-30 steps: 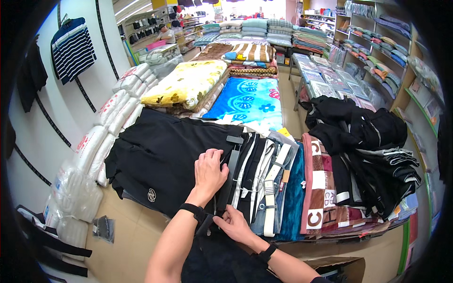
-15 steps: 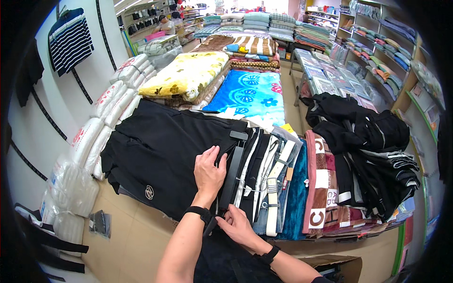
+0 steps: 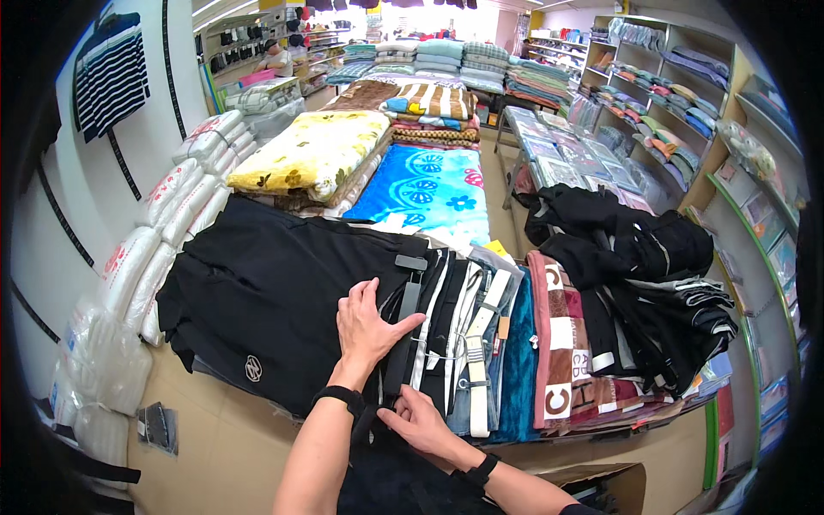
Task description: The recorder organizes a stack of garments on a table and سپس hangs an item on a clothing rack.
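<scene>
Your bench (image 3: 215,446) carries a wide black garment (image 3: 275,283) spread flat on its left half, and a row of folded trousers (image 3: 468,343) lying edge to edge on its right, each with its long axis running from you away toward the far side. Beyond them lie a blue towel (image 3: 425,184), a yellow quilt (image 3: 309,154) and, to the right, a heap of dark clothes (image 3: 635,249) on a chequered red blanket (image 3: 562,343).

The thing you are working is the black trouser stack (image 3: 410,326) at the left end of that row, right where it meets the wide garment. It is long and narrow, dark all over, with a black hanger clip (image 3: 412,263) at its far end and pale strips of the neighbouring pairs just to its right.

Your left hand (image 3: 367,330) lies flat on the seam between garment and stack, fingers (image 3: 365,296) spread and pointing away from you, thumb out to the right over the stack; it presses rather than grips. Your right hand (image 3: 421,425) sits at the near end of the same stack, fingers curled toward the left and seemingly pinching the near edge, though you cannot tell for sure how firmly. So the stack runs straight ahead from the right hand, and the left is further up its length.
</scene>
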### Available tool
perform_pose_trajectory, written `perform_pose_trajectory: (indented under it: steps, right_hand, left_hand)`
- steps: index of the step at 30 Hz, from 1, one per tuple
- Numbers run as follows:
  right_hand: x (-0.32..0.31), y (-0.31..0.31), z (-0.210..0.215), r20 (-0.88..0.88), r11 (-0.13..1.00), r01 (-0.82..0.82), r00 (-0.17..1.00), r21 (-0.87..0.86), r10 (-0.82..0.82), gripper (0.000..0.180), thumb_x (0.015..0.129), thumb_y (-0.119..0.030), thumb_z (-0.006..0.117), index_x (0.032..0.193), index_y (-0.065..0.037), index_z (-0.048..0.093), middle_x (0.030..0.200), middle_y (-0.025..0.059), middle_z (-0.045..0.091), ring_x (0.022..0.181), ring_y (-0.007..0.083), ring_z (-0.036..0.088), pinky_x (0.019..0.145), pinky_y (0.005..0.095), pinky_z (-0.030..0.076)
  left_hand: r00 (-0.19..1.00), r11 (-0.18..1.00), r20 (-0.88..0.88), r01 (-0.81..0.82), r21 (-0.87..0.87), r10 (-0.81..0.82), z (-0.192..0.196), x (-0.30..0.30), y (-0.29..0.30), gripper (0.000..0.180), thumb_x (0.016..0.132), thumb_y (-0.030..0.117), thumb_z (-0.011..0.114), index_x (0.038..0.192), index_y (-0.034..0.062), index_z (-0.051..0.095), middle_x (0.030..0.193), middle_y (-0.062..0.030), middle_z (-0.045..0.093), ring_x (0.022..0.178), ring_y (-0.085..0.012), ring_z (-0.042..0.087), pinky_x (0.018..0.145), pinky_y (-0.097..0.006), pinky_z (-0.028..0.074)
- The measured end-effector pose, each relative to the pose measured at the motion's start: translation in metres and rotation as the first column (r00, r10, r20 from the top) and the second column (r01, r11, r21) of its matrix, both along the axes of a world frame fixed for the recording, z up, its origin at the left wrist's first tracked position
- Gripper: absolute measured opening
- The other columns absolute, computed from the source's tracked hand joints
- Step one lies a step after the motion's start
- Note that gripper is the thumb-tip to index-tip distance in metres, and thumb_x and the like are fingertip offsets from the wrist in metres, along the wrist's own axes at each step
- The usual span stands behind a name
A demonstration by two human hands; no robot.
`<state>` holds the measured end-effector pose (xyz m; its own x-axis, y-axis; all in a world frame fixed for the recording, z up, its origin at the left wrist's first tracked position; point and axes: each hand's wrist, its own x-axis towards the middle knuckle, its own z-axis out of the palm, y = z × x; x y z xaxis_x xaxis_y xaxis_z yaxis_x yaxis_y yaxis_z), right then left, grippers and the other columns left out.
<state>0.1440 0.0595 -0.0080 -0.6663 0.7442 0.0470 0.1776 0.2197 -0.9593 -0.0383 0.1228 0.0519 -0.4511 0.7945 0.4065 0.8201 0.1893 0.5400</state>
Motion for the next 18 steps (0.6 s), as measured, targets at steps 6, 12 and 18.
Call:
perform_pose_trajectory:
  steps: [6, 12, 18]
  right_hand:
    - [-0.0009, -0.0005, -0.0042, 0.003, 1.0, -0.005, 1.0, -0.013, 0.005, 0.044, 0.096, -0.026, 0.081, 0.086, -0.001, 0.047, 0.071, 0.0045, 0.051, 0.06, 0.0101, 0.048, 0.054, 0.0309, 0.042]
    - [-0.0014, -0.0017, -0.0045, 0.001, 1.0, -0.011, 1.0, -0.012, 0.011, 0.037, 0.096, -0.02, 0.081, 0.09, -0.002, 0.049, 0.068, -0.0008, 0.048, 0.059, 0.0064, 0.044, 0.053, 0.0288, 0.038]
    - [0.0002, -0.0001, 0.0002, 0.016, 0.998, -0.045, 0.999, -0.041, 0.046, 0.035, 0.097, -0.023, 0.08, 0.096, 0.0, 0.054, 0.073, 0.0001, 0.052, 0.063, 0.007, 0.048, 0.056, 0.0282, 0.042]
  left_hand:
    - [0.998, 1.0, -0.063, -0.001, 0.027, 0.003, -0.0046, -0.0007, -0.0021, 0.111, 0.067, 0.075, 0.086, 0.145, -0.0002, 0.059, 0.143, -0.0159, 0.058, 0.118, -0.0376, 0.059, 0.103, -0.05, 0.05]
    - [0.998, 0.999, -0.066, 0.025, 0.035, -0.022, -0.0054, -0.0035, -0.0053, 0.111, 0.068, 0.073, 0.086, 0.147, -0.0004, 0.057, 0.144, -0.017, 0.057, 0.123, -0.0383, 0.057, 0.104, -0.051, 0.049]
    - [1.0, 1.0, -0.022, 0.018, 0.004, -0.018, -0.0007, -0.0027, -0.0059, 0.105, 0.072, 0.063, 0.087, 0.148, -0.0017, 0.056, 0.146, -0.0187, 0.056, 0.126, -0.0408, 0.056, 0.109, -0.05, 0.048]
